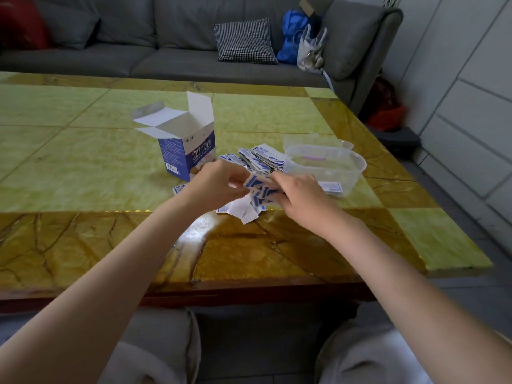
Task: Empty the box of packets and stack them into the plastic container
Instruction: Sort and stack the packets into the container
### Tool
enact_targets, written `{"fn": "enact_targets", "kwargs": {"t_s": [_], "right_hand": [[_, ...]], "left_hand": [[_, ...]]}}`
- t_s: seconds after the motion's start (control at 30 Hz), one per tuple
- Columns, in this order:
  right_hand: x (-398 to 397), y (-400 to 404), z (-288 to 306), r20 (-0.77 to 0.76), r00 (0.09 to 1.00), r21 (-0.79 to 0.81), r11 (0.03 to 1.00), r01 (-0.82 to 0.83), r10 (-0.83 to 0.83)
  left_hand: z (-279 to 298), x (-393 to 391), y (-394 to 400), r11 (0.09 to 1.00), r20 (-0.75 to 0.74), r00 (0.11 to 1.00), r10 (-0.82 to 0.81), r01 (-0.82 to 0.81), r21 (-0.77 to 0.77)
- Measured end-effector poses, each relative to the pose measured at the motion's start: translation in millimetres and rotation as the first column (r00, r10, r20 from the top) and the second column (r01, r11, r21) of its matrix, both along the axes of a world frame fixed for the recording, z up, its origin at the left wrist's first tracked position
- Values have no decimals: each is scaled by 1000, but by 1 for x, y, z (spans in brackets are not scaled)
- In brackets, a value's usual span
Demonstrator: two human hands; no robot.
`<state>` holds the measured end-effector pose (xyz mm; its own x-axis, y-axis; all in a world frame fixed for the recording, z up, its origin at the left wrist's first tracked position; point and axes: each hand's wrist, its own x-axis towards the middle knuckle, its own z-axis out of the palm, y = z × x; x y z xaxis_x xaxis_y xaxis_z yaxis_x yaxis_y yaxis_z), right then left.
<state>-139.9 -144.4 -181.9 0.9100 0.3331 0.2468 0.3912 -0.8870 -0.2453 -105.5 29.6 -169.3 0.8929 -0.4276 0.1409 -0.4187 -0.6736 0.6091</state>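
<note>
While the box (188, 151) is standing open, seemingly emptied, both hands, left (219, 180) and right (297, 194), are pinching loose packets (261, 162) together; the container (329, 164) is holding almost none.

The bench (249, 250) is glossy, marble-look stone, polished enough to reflect light. The box (189, 151) is smooth printed cardboard; the packets (261, 159) seem paper, the container (327, 167) clear plastic, the sofa (166, 59) matt cloth.

My one head camera looks forward and down from above my knees, close over the surface (83, 239), sofa (166, 59) beyond
</note>
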Motion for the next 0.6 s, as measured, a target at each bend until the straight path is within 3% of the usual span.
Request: {"fn": "enact_targets", "kwargs": {"t_s": [0.1, 0.17, 0.2, 0.4, 0.6], "right_hand": [[1, -7, -7, 89, 996, -135, 991, 12, 0], [-1, -8, -9, -31, 999, -132, 990, -41, 37], [-2, -8, -11, -91, 994, -141, 988, -64, 52], [-2, -8, -13, -176, 982, -137, 986, -93, 68], [0, -10, -9, -201, 978, -37, 998, -57, 48]], "left_hand": [[-7, -1, 3, 924, 70, 982, 177, -190, 333], [-14, -3, 1, 809, 14, 977, 211, -183, 558], [-17, -3, 0, 793, -16, 976, 217, -167, 586], [-15, 1, -3, 890, -51, 972, 230, -188, 415], [-11, -1, 4, 929, 83, 960, 268, -281, 241]]}}
